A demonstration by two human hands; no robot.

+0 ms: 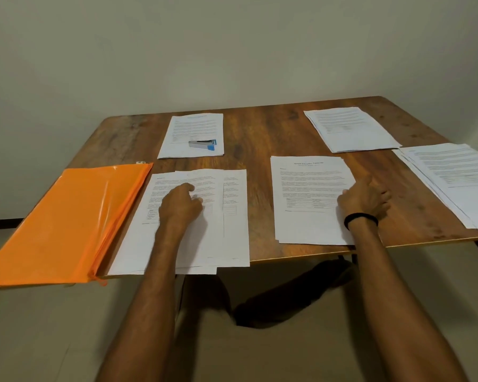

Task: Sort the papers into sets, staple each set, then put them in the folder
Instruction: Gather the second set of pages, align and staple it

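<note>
Desk point(262, 133): brown wood-grain top, flat and matt, with straight edges. It stands against a plain pale wall point(232, 51) over a pale floor point(287, 354).

Folder point(61, 224): orange glossy plastic, rectangular, with creases catching the light. It lies at the near left of the desk, its near end hanging past the edge.

Stapler point(202, 144): small, grey metal with a blue end, lying on the far-left pile point(193, 125).

Papers: white printed sheets in five flat piles.
- Far-left pile: squared up, beyond the folder.
- Far-right pile point(351, 128): slightly fanned.
- Right pile point(453, 172): fanned, running off the right edge of view.
- Near-left pile point(232, 230): loosely spread, just beside the folder, its near edge overhanging the desk.
- Middle pile point(307, 188): nearly square, at the desk's near edge.

Your left hand point(181, 205) rests on the near-left pile with its fingers bent and their tips on the top sheet. You cannot tell whether they pinch it.

Your right hand point(366, 197), with a black wristband point(360, 217), sits at the right edge of the middle pile, thumb on the paper and fingers curled past the edge. You cannot tell whether they grip it.
</note>
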